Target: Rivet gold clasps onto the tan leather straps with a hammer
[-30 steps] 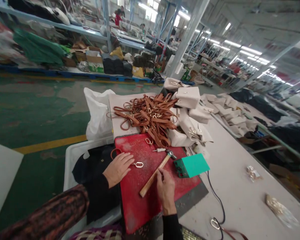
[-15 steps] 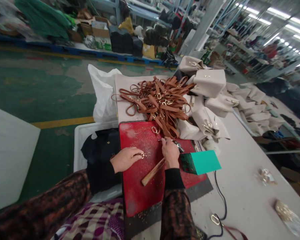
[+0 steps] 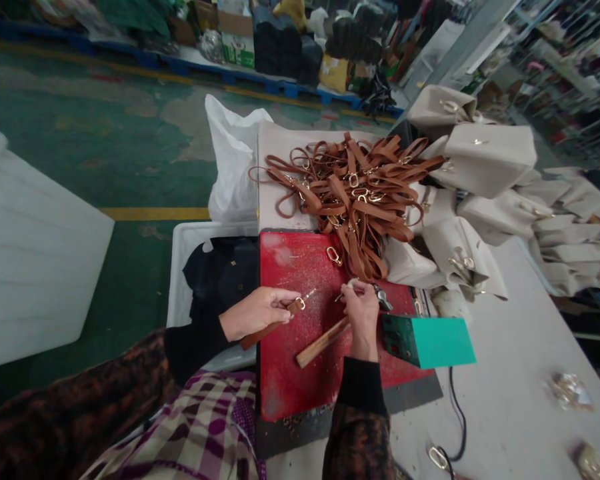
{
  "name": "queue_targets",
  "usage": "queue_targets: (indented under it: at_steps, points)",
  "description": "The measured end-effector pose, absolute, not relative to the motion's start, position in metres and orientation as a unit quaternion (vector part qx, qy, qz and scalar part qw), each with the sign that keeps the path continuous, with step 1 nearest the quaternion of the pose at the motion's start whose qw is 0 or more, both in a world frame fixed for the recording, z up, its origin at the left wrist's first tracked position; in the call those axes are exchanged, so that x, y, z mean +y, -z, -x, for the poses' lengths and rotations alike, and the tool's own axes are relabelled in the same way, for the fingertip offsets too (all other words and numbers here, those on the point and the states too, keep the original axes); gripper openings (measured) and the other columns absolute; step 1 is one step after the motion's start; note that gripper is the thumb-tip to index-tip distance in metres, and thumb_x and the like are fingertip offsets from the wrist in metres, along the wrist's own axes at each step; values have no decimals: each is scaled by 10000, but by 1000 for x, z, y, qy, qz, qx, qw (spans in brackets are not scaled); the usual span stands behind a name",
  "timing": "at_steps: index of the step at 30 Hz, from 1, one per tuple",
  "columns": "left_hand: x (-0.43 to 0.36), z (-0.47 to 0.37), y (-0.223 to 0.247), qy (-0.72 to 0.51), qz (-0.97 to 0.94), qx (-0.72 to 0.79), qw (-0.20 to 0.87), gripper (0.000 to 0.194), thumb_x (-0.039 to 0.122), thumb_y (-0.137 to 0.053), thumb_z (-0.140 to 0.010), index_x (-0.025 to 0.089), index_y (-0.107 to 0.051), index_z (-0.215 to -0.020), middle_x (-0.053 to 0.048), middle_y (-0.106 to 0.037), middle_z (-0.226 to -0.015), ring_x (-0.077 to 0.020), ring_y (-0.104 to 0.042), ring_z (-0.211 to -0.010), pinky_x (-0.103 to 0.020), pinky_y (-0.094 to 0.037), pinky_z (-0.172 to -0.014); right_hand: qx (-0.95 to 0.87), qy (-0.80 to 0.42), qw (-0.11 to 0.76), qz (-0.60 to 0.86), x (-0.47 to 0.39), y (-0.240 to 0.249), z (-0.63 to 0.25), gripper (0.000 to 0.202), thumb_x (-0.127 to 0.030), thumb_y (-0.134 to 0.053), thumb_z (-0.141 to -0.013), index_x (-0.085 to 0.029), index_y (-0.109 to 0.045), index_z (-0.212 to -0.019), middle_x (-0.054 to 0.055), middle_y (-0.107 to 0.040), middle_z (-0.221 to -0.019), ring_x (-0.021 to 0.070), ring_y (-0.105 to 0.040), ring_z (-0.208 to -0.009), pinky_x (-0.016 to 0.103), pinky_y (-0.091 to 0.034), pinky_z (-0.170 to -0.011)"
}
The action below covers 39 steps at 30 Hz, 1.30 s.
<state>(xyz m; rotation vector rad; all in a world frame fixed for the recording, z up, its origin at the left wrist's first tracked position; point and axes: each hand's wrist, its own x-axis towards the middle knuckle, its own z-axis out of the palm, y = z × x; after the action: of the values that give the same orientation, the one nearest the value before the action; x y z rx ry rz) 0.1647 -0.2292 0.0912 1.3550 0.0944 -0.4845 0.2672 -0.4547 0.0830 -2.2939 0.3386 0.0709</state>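
Note:
My left hand (image 3: pixel 261 312) pinches the end of a brown strap (image 3: pixel 267 331) with a gold metal clasp (image 3: pixel 300 303), over the left part of the red mat (image 3: pixel 285 380). My right hand (image 3: pixel 363 317) is closed near the mat's middle, its fingers round a thin, pale tool whose shape is mostly hidden. Below and left of it a wooden handle (image 3: pixel 323 343) lies slantwise on the mat. A gold ring clasp (image 3: pixel 334 255) sits at the mat's upper edge, beside a heap of brown straps (image 3: pixel 347 193).
Beige bags (image 3: pixel 490 157) are piled at the back right. A green box (image 3: pixel 443 341) stands on the mat's right side, with a black cord beside it. A white bin (image 3: pixel 180 267) holding dark material is left of the table. Small plastic packets (image 3: pixel 570 390) lie at far right.
The view has shifted, so the table appears further right and closer. The brown strap in my left hand now shows clearly, and its clasp is turned upward. My right hand remains near the mat's middle.

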Motion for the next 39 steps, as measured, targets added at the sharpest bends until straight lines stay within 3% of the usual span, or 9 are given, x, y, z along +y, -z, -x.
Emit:
queue_targets:
  at_steps: [3, 7, 9, 12, 15, 19, 26, 33, 39]
  points:
    - [-237, -165, -77, 191, -679, 18, 709, 448, 148, -570, -777, 93, -559, -1222, -114, -693, -1039, -185, -651, -894, -317, -534, -762, 178, -32, 535, 825, -455, -85, -240, 638, -447, -679, -659, -145, -509, -1195, 25, -658, -854, 134, -606, -572, 251, -494, -482]
    - [-250, -164, -65, 152, -738, -22, 657, 224, 139, -538, -836, 135, -612, -1048, -55, -687, -890, -158, -632, -783, -281, -515, -709, 196, -51, 657, 726, -451, -96, -204, 464, -426, -733, -637, -165, -586, -992, -7, -637, -775, 103, -591, -570, 245, -531, -549]
    - [-254, -164, -63, 120, -776, -62, 616, 141, 147, -520, -875, 162, -647, -936, -39, -668, -860, -164, -602, -793, -303, -488, -757, 199, -54, 690, 693, -447, -99, -190, 407, -404, -757, -627, -171, -588, -915, -2, -648, -785, 107, -608, -602, 254, -545, -579]
    - [-253, -162, -59, 64, -825, -119, 548, 205, 162, -483, -930, 180, -670, -850, -56, -645, -914, -195, -543, -885, -368, -417, -890, 207, -43, 725, 656, -438, -96, -173, 404, -355, -792, -613, -194, -568, -908, -4, -671, -841, 133, -645, -699, 295, -574, -648]
    - [-248, -161, -52, 22, -852, -151, 500, 214, 190, -466, -957, 179, -672, -900, -69, -633, -955, -206, -510, -906, -386, -394, -909, 218, -16, 747, 628, -427, -87, -161, 437, -283, -815, -604, -208, -574, -960, -19, -677, -861, 140, -657, -773, 293, -572, -689]
    - [-244, -159, -43, -11, -863, -171, 476, 205, 219, -469, -969, 181, -670, -946, -60, -632, -1000, -194, -512, -932, -360, -410, -899, 250, -67, 771, 581, -425, -85, -155, 447, -279, -813, -613, -209, -593, -997, -31, -668, -822, 116, -638, -675, 263, -551, -634]
    - [-244, -155, -49, -11, -862, -189, 470, 132, 215, -643, -859, 158, -665, -977, -88, -621, -1056, -230, -503, -987, -390, -404, -940, 249, -134, 866, 413, -468, -115, -149, 267, -360, -754, -713, -237, -643, -923, -51, -562, -692, 63, -499, -558, 145, -416, -457]
    - [-244, -154, -58, 54, -833, -110, 540, 175, 186, -580, -873, 166, -674, -1020, -94, -657, -998, -242, -555, -971, -411, -397, -956, 314, -246, 808, 434, -456, -91, -92, 406, -346, -817, -643, -208, -671, -996, -16, -618, -688, 68, -502, -515, 134, -376, -406]
    - [-231, -155, -75, 174, -730, 29, 661, 338, 336, -539, -898, 101, -680, -1096, -108, -741, -896, -206, -682, -784, -291, -527, -681, 348, -159, 853, 355, -452, -89, -89, 395, -278, -836, -605, -189, -678, -956, -13, -641, -739, 61, -547, -586, 148, -468, -515]
